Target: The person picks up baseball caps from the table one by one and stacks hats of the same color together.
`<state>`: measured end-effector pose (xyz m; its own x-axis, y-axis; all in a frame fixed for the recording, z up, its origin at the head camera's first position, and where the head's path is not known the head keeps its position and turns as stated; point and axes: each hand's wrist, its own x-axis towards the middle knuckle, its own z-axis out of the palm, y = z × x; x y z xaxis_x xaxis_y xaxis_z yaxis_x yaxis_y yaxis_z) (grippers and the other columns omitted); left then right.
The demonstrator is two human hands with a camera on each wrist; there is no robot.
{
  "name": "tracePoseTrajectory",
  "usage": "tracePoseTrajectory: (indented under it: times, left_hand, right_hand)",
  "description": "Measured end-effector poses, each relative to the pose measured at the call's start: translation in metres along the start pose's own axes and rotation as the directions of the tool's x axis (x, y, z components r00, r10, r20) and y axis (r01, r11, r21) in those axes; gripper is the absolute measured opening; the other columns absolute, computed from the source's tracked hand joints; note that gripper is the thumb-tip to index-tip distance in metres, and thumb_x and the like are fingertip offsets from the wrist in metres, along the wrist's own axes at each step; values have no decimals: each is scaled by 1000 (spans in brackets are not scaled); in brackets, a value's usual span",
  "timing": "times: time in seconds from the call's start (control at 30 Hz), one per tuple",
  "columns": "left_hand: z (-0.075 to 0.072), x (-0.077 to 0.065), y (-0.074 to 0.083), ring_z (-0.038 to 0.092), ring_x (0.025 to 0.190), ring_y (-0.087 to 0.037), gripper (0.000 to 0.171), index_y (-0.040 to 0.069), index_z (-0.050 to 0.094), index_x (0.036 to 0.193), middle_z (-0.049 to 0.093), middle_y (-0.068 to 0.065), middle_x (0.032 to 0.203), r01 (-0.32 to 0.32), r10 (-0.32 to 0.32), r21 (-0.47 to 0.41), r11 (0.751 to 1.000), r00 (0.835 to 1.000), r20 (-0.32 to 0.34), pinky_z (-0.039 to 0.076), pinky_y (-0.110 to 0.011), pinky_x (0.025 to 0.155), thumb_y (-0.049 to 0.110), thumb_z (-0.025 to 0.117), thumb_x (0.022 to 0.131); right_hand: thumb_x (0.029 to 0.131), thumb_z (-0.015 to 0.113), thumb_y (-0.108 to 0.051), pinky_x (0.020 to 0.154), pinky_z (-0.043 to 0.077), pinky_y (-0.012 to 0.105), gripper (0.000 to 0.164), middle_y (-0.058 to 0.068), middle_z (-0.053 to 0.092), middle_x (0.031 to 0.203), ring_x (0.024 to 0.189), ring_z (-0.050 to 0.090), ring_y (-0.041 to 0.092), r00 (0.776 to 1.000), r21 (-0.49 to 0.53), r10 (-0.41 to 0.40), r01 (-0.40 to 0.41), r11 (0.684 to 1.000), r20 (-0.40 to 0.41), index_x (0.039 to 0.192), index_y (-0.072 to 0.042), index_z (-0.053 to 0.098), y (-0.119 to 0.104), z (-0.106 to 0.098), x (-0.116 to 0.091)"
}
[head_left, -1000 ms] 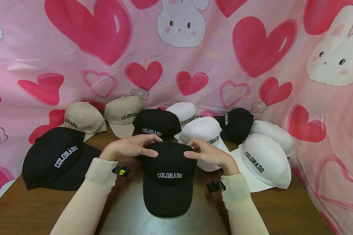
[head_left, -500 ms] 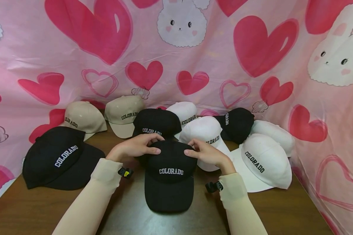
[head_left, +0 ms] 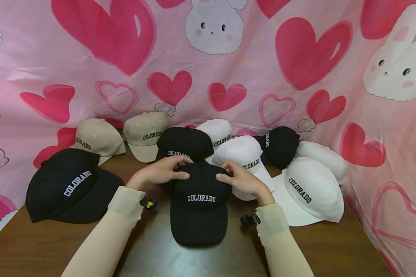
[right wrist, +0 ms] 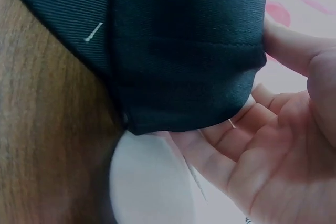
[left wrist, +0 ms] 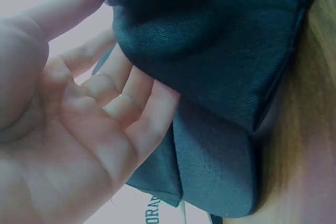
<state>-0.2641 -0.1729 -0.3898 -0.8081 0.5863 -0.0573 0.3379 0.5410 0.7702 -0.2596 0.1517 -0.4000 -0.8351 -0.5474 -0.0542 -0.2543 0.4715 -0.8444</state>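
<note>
A black baseball cap [head_left: 199,225] with white COLORADO lettering is held at the middle of the table, its brim toward me. My left hand [head_left: 159,171] grips the crown from the left, thumb in front and fingers behind. On the other side my right hand [head_left: 244,179] holds the crown the same way. In the left wrist view, the fingers of the left hand [left wrist: 105,124] reach behind the cap's edge [left wrist: 194,40]. The right wrist view has the right hand [right wrist: 262,145] at the cap's side [right wrist: 184,66], where a short pale thread lies on the brim [right wrist: 79,19].
Behind the held cap stand another black cap [head_left: 185,140] and white caps [head_left: 237,152]. A large black cap [head_left: 66,188] lies left, beige caps [head_left: 98,136] behind it. White caps [head_left: 312,188] sit right, near a black one [head_left: 280,146]. A pink heart-print cloth [head_left: 124,46] hangs behind the table [head_left: 152,250].
The held black cap has shifted slightly away from me, its brim edge now farther up the head view. Both hands keep their grip and have moved a little with it.
</note>
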Motion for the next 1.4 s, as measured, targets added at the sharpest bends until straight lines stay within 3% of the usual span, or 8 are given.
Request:
tracePoseTrajectory:
  times: [0.2,0.43,0.57,0.7,0.83,1.07,1.23,1.4]
  left_hand:
    - [-4,-4,2,63,111,-27,48,15,59,144,65,-12,127,13,-13,-2,1000,1000,-6,52,-48,99,28,75,101]
    - [-11,-7,1,64,115,-28,47,9,60,144,66,-13,128,-25,24,-28,999,999,-33,52,-47,101,23,74,102]
    - [-15,-7,2,66,109,-26,41,6,62,141,70,-11,123,-80,78,-23,997,993,-94,53,-46,99,20,72,103]
    - [-23,-11,5,65,105,-24,35,11,66,136,70,-6,117,-75,72,-5,997,979,-188,53,-44,96,23,71,104]
    - [-34,-18,7,63,106,-25,33,15,66,135,69,-6,121,-43,38,-8,999,956,-291,55,-42,96,27,69,105]
    - [-46,-25,11,67,106,-27,29,16,67,132,72,-10,121,-35,15,-32,999,882,-472,53,-42,97,31,67,106]
    - [-43,-21,9,62,111,-27,31,14,66,135,69,-11,127,-31,-18,-83,996,846,-533,48,-41,98,29,64,108]
    - [-42,-17,-4,59,129,-31,38,12,60,144,63,-13,141,-43,-48,-148,988,826,-561,42,-53,115,26,62,109]
  right_hand:
    - [104,70,-27,90,49,39,32,9,65,103,98,60,23,1000,-26,14,-14,1000,-3,124,-6,58,-5,-3,-3]
    - [105,68,-29,94,51,42,36,10,66,111,102,61,24,1000,-62,-2,1,998,-16,131,-6,59,-9,-7,-8]
    - [106,67,-31,103,53,47,42,11,68,124,114,65,27,999,-92,-19,15,996,-44,137,-4,59,-13,-13,-12]
    - [105,67,-31,103,55,50,43,10,69,129,119,65,30,997,-119,-22,13,993,-76,139,-6,61,-21,-20,-17]
    - [104,70,-30,101,56,51,40,9,69,129,118,67,30,989,-147,-46,25,989,-142,137,-7,64,-31,-27,-21]
    - [103,73,-24,108,52,55,41,15,65,137,123,66,33,958,-177,-158,117,977,-239,137,-5,63,-46,-29,-23]
    - [102,73,-24,110,49,58,42,11,62,141,128,63,35,929,-228,-230,167,959,-289,139,-9,62,-54,-29,-26]
    - [101,74,-21,113,47,57,45,10,61,144,132,60,37,907,-247,-269,193,950,-325,143,-11,61,-60,-29,-30]
